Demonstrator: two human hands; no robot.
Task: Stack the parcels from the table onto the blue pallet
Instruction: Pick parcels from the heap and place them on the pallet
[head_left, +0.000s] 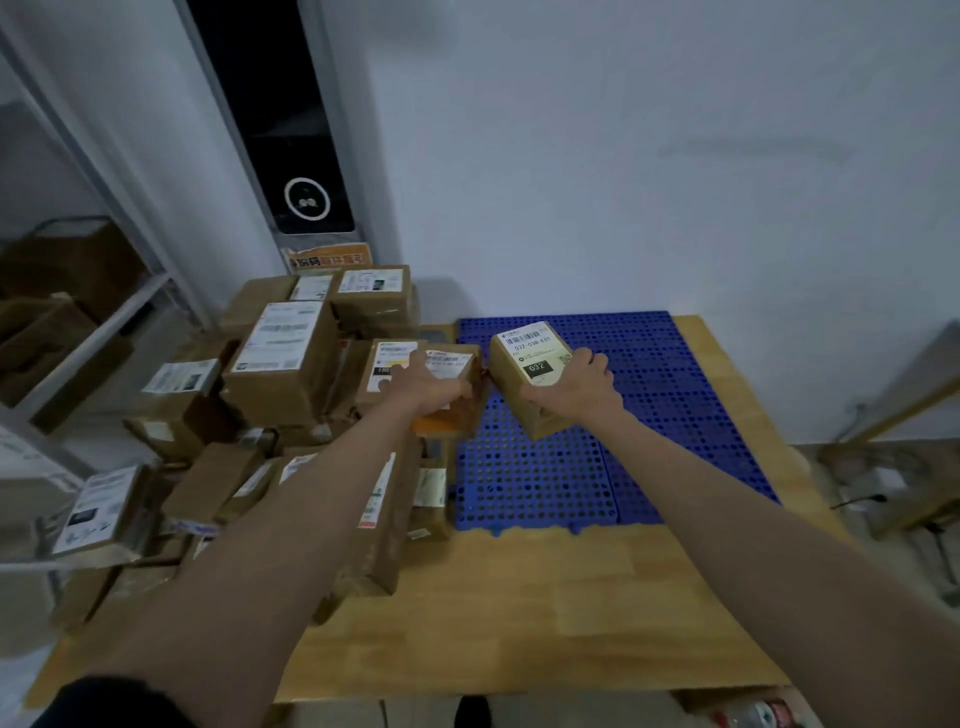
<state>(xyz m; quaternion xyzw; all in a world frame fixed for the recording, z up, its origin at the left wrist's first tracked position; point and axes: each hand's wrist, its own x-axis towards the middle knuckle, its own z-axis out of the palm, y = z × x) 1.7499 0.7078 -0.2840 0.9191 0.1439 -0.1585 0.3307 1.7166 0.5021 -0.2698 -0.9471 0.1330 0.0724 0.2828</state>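
A blue perforated pallet (649, 415) lies on the right half of the wooden table (519, 613). My right hand (576, 382) grips a small brown parcel (524, 384) with a white "032" label, held tilted above the pallet's left part. My left hand (426, 382) grips another small labelled parcel (457, 364) at the pile's right edge, just left of the pallet. A pile of several brown cardboard parcels (280, 358) covers the table's left side.
A metal shelf (104, 312) with boxes stands at the far left. A black panel with a round emblem (306, 200) leans against the white wall behind the pile. Cables and a wooden frame (893, 415) lie on the floor at the right.
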